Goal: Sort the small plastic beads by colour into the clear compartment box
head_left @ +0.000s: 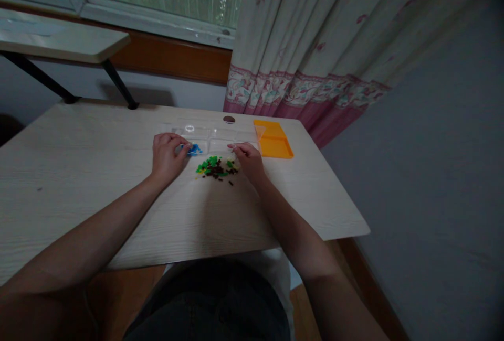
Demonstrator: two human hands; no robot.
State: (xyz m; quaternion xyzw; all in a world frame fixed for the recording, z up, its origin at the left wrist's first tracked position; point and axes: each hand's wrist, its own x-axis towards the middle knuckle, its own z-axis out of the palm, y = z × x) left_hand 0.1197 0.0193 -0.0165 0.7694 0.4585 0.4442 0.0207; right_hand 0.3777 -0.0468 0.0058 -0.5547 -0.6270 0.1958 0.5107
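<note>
A wide, pale wood-grain surface [98,194] filled most of the view, seen from above by the person seated at it. Behind it a window and a cream curtain [315,42] with a pink patterned hem hung against the wall. Near the far edge of the surface lay a clear plastic tray [220,135] divided into compartments, and just to its right an orange tray [273,141], flat and rectangular.

Both bare forearms reached forward. The left hand [167,155] rested palm down with its fingers curled, fingertips touching a small cluster of bright blue pieces [194,148] at the near edge of the clear tray; whether it gripped any could not be told. The right hand [248,160] was also curled, fingertips drawn together at the tray's near edge, and whether it held anything could not be told.

Between the hands, on the bare surface, lay a loose pile of tiny pieces [216,168]: green at the left and top, dark brown below, a few yellow, with some brown strays scattered close by.
</note>
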